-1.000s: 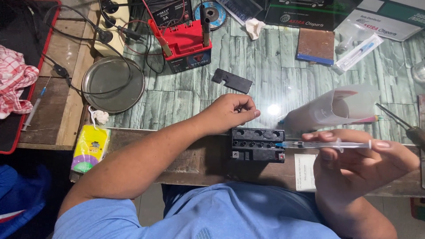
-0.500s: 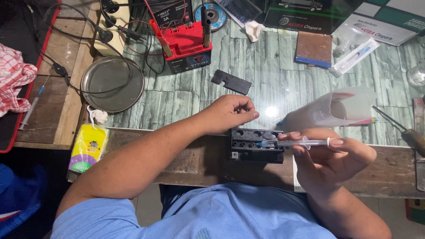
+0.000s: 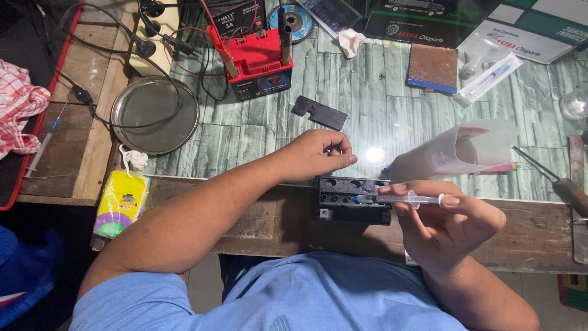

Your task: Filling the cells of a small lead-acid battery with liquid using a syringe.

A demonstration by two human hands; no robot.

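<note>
Here, far to my left, a red checked cloth [image 3: 18, 113] lies by the table's edge, and next to it a round metal plate [image 3: 155, 114] sits with black wires crossing it. A yellow packet [image 3: 120, 203] rests on the wooden ledge below. Farther in stands a red charger box [image 3: 257, 61]. My left hand [image 3: 315, 154] is curled into a loose fist, holding nothing, resting just behind the black battery [image 3: 354, 199], which sits on the ledge in front of me. My right hand [image 3: 447, 224] grips a thin syringe [image 3: 401, 198] level, thumb on the plunger, its tip over the battery's top. A clear plastic jug [image 3: 456, 153] lies beyond, a screwdriver [image 3: 554, 182] at the right.
</note>
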